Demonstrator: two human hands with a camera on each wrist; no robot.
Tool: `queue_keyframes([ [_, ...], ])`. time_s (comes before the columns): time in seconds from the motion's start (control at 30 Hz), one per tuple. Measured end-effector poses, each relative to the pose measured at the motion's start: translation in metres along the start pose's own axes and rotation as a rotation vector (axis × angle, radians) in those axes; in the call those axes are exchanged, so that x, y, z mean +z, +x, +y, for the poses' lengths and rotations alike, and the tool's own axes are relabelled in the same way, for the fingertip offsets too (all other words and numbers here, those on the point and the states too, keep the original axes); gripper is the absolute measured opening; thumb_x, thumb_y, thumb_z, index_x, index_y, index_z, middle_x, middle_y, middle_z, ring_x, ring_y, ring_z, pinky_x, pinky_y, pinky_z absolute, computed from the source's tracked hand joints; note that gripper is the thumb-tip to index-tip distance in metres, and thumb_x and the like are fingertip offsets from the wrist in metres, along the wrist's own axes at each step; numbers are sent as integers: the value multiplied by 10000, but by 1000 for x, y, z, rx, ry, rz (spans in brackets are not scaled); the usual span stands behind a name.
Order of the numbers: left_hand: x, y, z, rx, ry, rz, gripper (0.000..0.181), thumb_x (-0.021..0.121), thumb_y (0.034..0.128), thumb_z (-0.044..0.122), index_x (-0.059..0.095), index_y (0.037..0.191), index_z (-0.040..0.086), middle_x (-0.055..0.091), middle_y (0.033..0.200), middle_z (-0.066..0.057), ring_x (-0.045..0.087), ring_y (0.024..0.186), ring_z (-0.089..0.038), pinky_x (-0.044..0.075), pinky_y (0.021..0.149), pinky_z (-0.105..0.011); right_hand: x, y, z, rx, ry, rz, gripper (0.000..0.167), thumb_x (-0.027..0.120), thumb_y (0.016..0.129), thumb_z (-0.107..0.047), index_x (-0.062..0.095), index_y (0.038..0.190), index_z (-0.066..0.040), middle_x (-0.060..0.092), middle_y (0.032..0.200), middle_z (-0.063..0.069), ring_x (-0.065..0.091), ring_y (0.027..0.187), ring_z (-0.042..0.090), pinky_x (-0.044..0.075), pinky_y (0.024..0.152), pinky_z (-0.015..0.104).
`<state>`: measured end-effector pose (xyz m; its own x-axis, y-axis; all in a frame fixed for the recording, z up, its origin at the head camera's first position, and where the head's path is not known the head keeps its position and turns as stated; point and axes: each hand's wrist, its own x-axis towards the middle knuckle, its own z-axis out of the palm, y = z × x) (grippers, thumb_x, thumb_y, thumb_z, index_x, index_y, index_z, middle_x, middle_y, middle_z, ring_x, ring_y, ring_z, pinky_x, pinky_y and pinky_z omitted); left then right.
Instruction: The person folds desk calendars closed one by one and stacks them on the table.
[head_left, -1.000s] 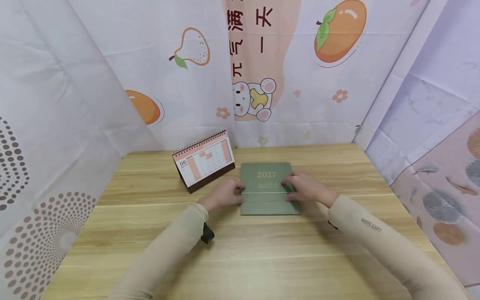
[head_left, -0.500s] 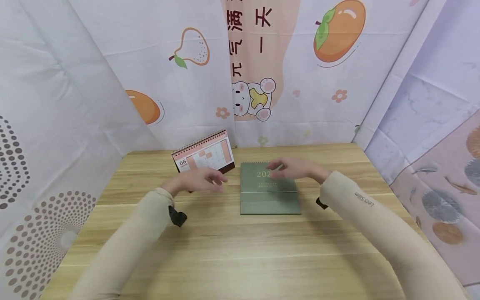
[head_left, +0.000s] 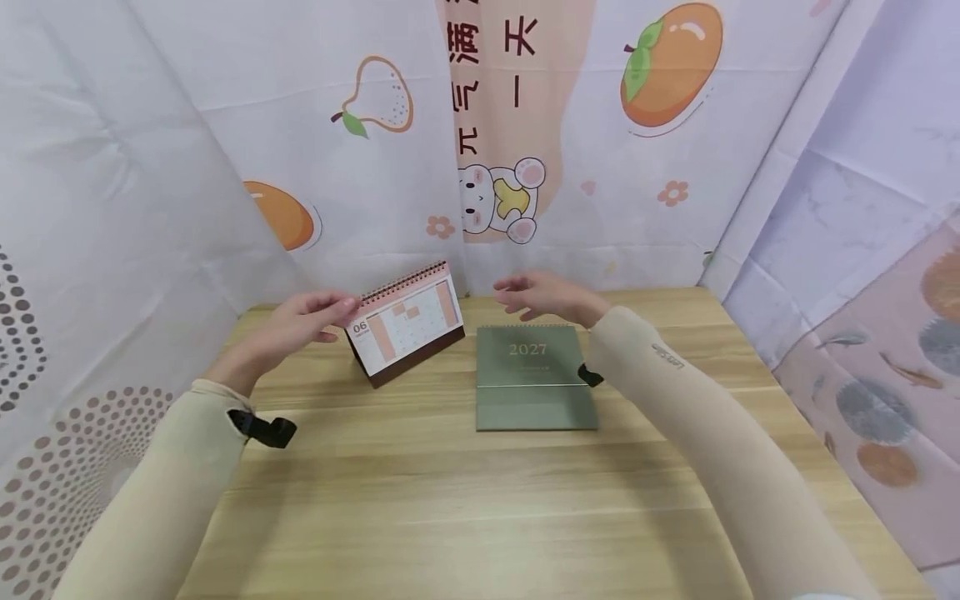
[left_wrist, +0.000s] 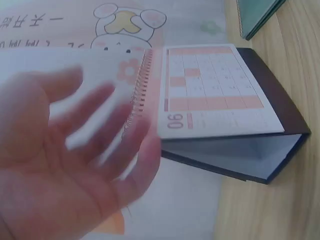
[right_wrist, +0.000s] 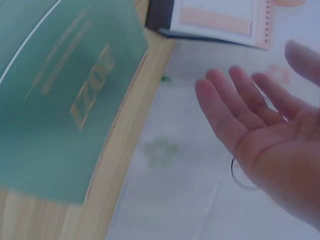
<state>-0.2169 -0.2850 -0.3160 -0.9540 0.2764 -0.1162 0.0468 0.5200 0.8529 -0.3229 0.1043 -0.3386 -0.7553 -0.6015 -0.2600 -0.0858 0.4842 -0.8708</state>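
Hovering hands, head view: left hand beside pink-and-white spiral-bound paper calendar, tented on wooden table, back left; right hand over sage-green calendar.
Left wrist view: fingers loosely spread, holding nothing; calendar probably light, pages bendable; best gripped by stiff dark stand.
Right wrist view: fingers extended, holding nothing; narrow gap between calendars, white printed fabric close behind.

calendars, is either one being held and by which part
Neither is held: the left hand is empty near the pink calendar, the right hand also empty.
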Motion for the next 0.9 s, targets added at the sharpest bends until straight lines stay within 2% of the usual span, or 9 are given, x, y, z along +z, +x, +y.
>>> queue_keyframes([
  [0.1,-3,-5,-6,-70,-50,112,647,433,1081,450,374,1489,-49,406,1491,-236,406,1332,-345,497,1008,-392,11,17,-13,-15,1,34,544,560,1059,-293,425,1521,-39,517,1465,161,551,1274,306,486,1026,464],
  [0.2,-1,-6,-12,-140,-116,159,738,387,1074,500,240,1544,-49,273,1556,-267,316,1406,-418,428,1074,-523,21,30,-24,-32,11,71,553,569,1054,-298,427,1518,-35,534,1444,160,549,1263,296,502,1007,437],
  [0.3,4,-4,-16,-191,-147,122,830,370,1054,568,148,1575,-39,179,1608,-281,246,1453,-481,388,1085,-586,28,39,-32,-50,39,118,562,552,1062,-311,411,1526,-28,514,1469,154,519,1304,292,496,1013,432],
  [0.43,10,2,-18,-247,-145,30,921,332,1031,644,56,1599,-26,108,1625,-313,221,1465,-500,407,1071,-583,36,48,-40,-47,79,181,574,538,1064,-364,423,1528,-44,488,1504,127,487,1346,275,481,1031,431],
  [0.53,13,4,-20,-281,-175,-13,925,285,1029,662,20,1608,-8,81,1615,-350,211,1464,-511,403,1071,-592,44,55,-44,-35,74,213,587,535,1054,-426,458,1516,-72,494,1508,102,485,1347,251,473,1038,417],
  [0.7,16,7,-21,-328,-277,-19,922,260,1018,683,28,1617,21,24,1621,-346,161,1476,-513,363,1096,-609,58,61,-49,-27,56,247,649,548,1037,-466,435,1527,-56,459,1539,115,435,1400,238,404,1105,386],
  [0.83,19,11,-22,-339,-338,3,930,270,1010,692,10,1619,39,-10,1625,-335,134,1484,-501,366,1101,-591,65,68,-50,-41,114,301,706,567,1033,-451,365,1549,-12,418,1561,156,397,1431,258,354,1145,381],
  [0.9,20,12,-22,-342,-363,13,917,282,1007,693,64,1619,47,29,1621,-328,154,1479,-494,392,1082,-572,68,72,-50,-48,149,327,708,576,1034,-437,363,1544,6,413,1561,170,395,1433,269,348,1150,384],
])
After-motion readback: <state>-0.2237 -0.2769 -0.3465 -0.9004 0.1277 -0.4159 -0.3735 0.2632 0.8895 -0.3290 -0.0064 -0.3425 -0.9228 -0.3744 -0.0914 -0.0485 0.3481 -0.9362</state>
